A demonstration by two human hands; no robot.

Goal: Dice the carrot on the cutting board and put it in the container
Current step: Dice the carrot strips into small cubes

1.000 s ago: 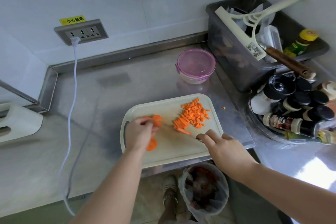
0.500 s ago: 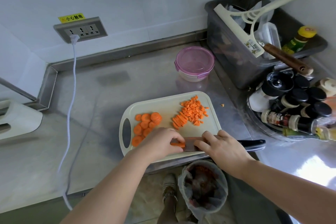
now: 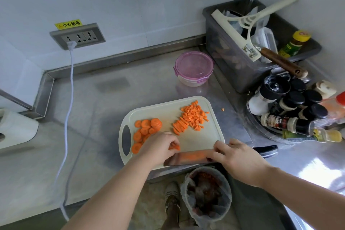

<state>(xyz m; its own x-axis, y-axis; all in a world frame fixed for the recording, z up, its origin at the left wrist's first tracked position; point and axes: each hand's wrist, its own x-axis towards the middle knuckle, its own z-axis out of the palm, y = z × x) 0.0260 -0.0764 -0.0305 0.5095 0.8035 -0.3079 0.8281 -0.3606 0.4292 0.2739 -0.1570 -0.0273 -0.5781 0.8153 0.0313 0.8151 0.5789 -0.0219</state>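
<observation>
Pinched in left hand (image 3: 158,148): short stack of orange carrot slices (image 3: 174,148), on cream plastic cutting board (image 3: 201,140). Just right of pinch: steel cleaver (image 3: 188,158), gripped by right hand (image 3: 237,162). Beyond grip: diced heap (image 3: 196,115); left: uncut rounds (image 3: 147,127). Judged about half done. Pink-lidded round container (image 3: 194,68) further beyond, lid on. Stainless counter (image 3: 89,117); lined bin (image 3: 226,201) below.

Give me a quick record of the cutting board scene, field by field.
Cutting board: on steel counter, near its front edge
Round slices: board's left
Strips and dice: board's right
Left hand: pinches carrot pieces beside knife
Right hand: on knife; grip unclear
Knife blade: flat along board's near edge
Container: behind board, lid on
</observation>
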